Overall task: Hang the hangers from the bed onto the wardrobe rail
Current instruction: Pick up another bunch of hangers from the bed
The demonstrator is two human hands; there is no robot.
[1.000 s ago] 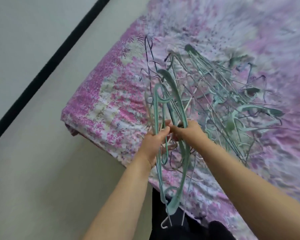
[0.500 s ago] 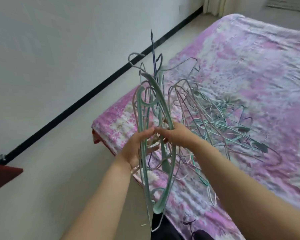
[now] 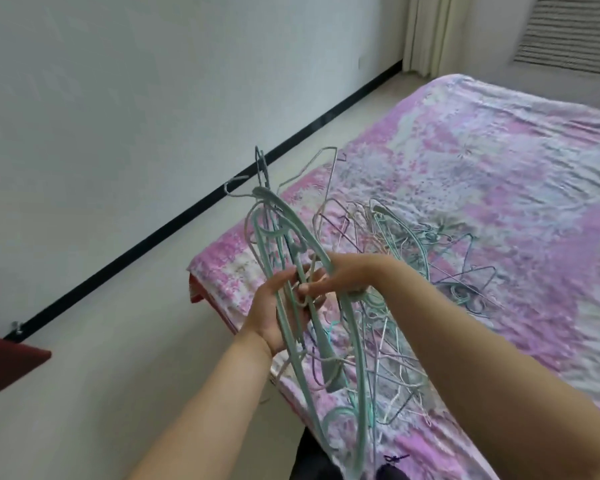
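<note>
A tangled bunch of teal plastic and thin wire hangers (image 3: 293, 244) is held upright above the near corner of the bed (image 3: 499, 174). My left hand (image 3: 274, 310) grips the bunch from the left, fingers curled round its hooks and bars. My right hand (image 3: 343, 277) holds the same bunch from the right, fingertips meeting the left hand's. More hangers (image 3: 440, 261) lie in a loose pile on the pink floral sheet behind my hands. The wardrobe rail is not in view.
A white wall with a black skirting strip (image 3: 187, 216) runs along the left. Pale floor (image 3: 101, 375) lies between wall and bed. A dark red furniture corner (image 3: 7, 362) juts in at the far left. A curtain (image 3: 433, 32) hangs at the back.
The bunch of hangers has been lifted off the bed and raised in both hands. The view has tilted up, showing more wall and the far end of the room.
</note>
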